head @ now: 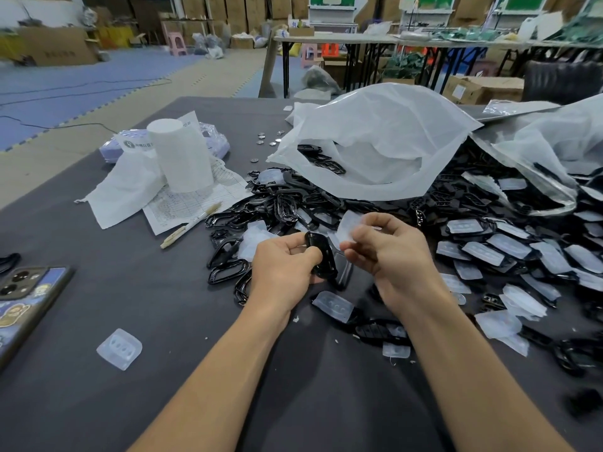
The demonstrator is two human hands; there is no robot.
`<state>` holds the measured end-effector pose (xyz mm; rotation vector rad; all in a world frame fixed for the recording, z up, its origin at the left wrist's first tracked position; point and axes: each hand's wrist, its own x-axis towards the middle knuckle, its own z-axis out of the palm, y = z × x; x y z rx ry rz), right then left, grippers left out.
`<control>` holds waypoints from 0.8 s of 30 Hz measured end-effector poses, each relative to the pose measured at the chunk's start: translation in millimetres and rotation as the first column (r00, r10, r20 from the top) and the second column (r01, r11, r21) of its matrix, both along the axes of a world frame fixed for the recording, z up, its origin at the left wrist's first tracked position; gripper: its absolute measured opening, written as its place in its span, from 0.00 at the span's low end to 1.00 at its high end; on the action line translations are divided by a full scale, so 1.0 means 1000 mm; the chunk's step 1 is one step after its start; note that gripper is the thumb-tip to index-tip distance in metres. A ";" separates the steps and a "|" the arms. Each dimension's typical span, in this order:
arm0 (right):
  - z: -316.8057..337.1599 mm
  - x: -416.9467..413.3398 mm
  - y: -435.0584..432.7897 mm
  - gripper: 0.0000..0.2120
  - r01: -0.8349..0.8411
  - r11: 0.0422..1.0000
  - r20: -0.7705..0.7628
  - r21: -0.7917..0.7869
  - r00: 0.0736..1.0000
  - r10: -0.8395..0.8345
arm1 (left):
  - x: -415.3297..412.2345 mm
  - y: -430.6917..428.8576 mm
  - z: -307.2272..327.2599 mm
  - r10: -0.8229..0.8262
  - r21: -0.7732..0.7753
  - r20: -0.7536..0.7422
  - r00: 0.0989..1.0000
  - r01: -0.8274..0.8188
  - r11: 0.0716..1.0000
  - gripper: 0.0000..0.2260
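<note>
My left hand (284, 265) grips a black plastic key-fob shell (321, 256) upright above the dark table (163, 321). Beside it, my right hand (391, 252) pinches a translucent silicone button pad (350, 227) between thumb and fingers, just right of the shell's top. A big pile of black shells (280, 207) lies beyond my hands. To the right spreads a heap of shells fitted with clear pads (509, 249). Loose clear pads lie near my arms, one (333, 305) under my wrists and one (119, 349) at the near left.
A large white plastic bag (375, 141) holding more black parts lies behind the pile. A white roll (179, 154), paper sheets and a pen (191, 225) sit at the left. A phone (23, 301) lies at the left edge. Small metal discs (269, 140) are scattered at the back.
</note>
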<state>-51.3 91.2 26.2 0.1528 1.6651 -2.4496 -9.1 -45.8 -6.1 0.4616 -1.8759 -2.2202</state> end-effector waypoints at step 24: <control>-0.008 0.009 0.004 0.14 -0.024 0.967 -0.194 0.254 0.978 0.075 | 0.005 0.007 0.002 -0.050 -0.043 -0.071 0.996 0.047 0.998 0.16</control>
